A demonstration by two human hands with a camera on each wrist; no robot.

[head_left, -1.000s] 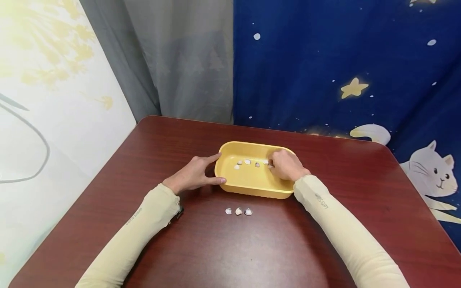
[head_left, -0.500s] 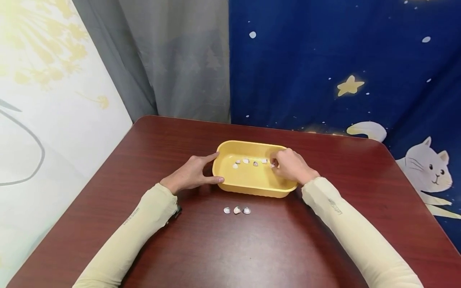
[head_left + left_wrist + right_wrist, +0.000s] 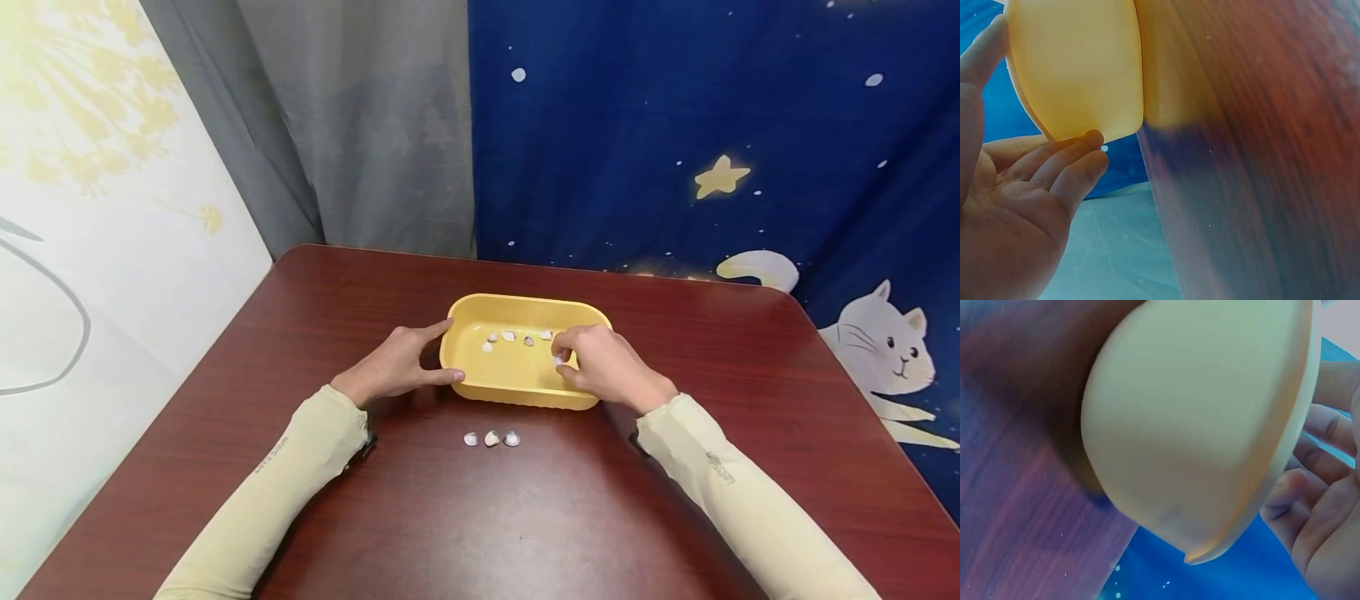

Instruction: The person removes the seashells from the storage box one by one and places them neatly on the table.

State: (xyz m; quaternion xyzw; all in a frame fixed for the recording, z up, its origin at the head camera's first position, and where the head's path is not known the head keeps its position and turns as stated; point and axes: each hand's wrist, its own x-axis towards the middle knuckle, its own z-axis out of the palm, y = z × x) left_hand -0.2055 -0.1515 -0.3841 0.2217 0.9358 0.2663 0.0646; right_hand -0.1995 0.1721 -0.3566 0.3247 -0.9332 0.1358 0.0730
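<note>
In the head view a yellow plastic basin (image 3: pixel 525 395) stands on the table. My left hand (image 3: pixel 397 362) holds its left end, thumb at the near rim and index finger at the far rim. The left wrist view shows curled fingertips against the basin's end wall. Over the basin's right part, my right hand (image 3: pixel 603 364) pinches a small white seashell (image 3: pixel 558 360) between thumb and index finger. Several other shells lie in the basin, among them a white shell (image 3: pixel 509 336) and a darker shell (image 3: pixel 528 341). In the right wrist view the basin wall hides the pinched shell.
Three shells lie in a row on the dark red table (image 3: pixel 420 517), before the basin: a left shell (image 3: pixel 471 439), a middle shell (image 3: pixel 491 438) and a right shell (image 3: pixel 512 438). Grey and blue curtains (image 3: pixel 600 125) hang behind the table's far edge.
My right hand has drawn back from the basin's floor toward its near side, with a shell now visible between the fingertips. My left hand keeps its place on the basin. The view shifts slightly.
</note>
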